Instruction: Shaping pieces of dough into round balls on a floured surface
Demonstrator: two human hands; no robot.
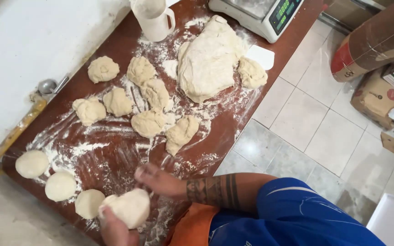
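Now the left hand [115, 228] cups a dough piece [127, 207] at the near edge of the floured tabletop [115, 159], and the open right hand [158, 180] presses beside it. For a smooth ball like the three finished balls [60, 186], roll gently, I think.

I see a floured brown table [115, 155]: big dough mass [208, 59], rough dough pieces [149, 122], three rounded balls [60, 186], white jug [153, 19], scale [261, 13], white scraper [261, 55].
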